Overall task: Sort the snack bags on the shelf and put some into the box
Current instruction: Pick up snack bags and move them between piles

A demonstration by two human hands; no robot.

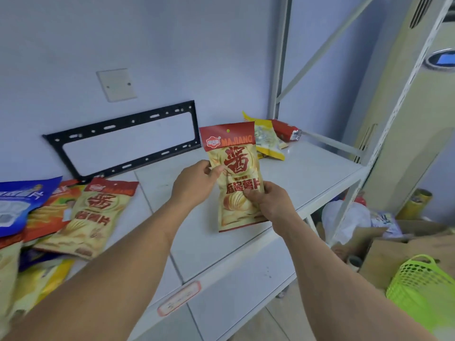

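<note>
Sorting looks midway: both the left hand point(194, 183) and right hand point(268, 200) grip one Majiang chip bag point(236, 173) above the shelf point(307, 168), with the bag piles at left point(61, 217) and far corner point(270, 136) unsorted and the cardboard box point(394, 252) seemingly unfilled.

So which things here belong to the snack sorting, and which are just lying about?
Job:
red-and-cream Majiang crisp bag, held by left hand and right hand
matching bag lying flat
blue bag
yellow bags
white metal shelf

Lying about:
black wall bracket
green plastic basket

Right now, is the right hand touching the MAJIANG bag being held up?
Touching. The head view shows the right hand pinching the MAJIANG bag at its lower right edge, thumb across the front.
</note>
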